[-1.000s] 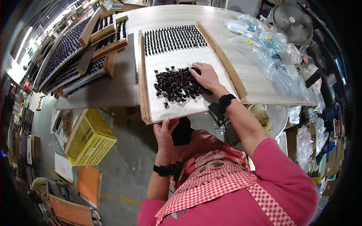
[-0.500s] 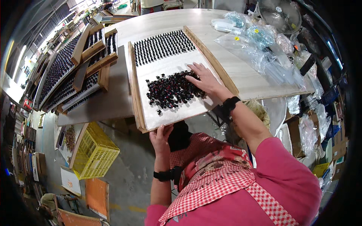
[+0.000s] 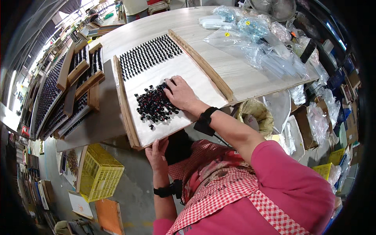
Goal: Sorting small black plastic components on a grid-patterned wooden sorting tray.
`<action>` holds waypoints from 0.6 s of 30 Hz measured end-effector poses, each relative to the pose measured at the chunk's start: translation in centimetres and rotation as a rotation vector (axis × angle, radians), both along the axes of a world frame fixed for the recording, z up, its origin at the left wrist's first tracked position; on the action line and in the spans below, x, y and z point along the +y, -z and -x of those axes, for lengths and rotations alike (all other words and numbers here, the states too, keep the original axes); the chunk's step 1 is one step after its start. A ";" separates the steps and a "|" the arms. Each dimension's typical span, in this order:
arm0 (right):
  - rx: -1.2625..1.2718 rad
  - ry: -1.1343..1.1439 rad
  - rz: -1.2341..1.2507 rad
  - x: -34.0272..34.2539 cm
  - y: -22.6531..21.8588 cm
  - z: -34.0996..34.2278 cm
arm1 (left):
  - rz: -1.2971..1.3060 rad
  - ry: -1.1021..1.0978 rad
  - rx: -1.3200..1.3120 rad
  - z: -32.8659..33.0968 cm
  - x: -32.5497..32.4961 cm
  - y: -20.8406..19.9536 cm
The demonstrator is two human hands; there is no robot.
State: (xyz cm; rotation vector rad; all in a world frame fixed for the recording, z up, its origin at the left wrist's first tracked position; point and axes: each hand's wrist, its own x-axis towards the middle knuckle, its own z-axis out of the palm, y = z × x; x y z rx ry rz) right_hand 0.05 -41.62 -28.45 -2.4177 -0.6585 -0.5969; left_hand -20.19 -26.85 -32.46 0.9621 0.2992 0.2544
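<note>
A white-lined tray (image 3: 199, 76) with wooden side rails lies on the table, its near edge jutting past the tabletop. On its far part, small dark beads or berry-like pieces (image 3: 150, 55) stand in neat rows. Nearer to me is a loose heap of similar dark pieces (image 3: 153, 105), some with red glints; their exact kind is too small to tell. My right hand (image 3: 182, 94) rests against the heap's right side, fingers slightly bent and thumb apart. My left hand (image 3: 157, 152) grips the tray's near edge at its left corner, fingertips partly hidden.
Filled trays (image 3: 51, 90) are stacked askew on the left. Clear plastic bags (image 3: 254, 43) cover the table's right side near a fan (image 3: 274, 8). A yellow crate (image 3: 103, 172) stands on the floor at left, and an open sack (image 3: 256, 115) sits below the table's right edge.
My right hand has moved left across the sheet, and its fingers have drawn closer together. The heap is narrower, pushed leftward. My left hand stays at the tray edge; the whole view has shifted.
</note>
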 end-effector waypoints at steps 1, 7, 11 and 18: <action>-0.003 -0.023 0.012 0.4 -0.2 0.2 | -0.005 0.012 0.000 0.1 0.0 -0.1; 0.003 -0.037 0.083 1.6 -2.0 0.9 | -0.037 -0.021 -0.027 0.3 -0.7 -1.1; 0.213 0.023 0.087 1.7 -2.6 1.1 | -0.055 -0.033 0.034 0.3 -0.4 -1.2; 0.124 -0.065 -0.060 -4.5 -10.6 6.9 | -0.097 0.004 0.036 -0.1 0.7 -0.1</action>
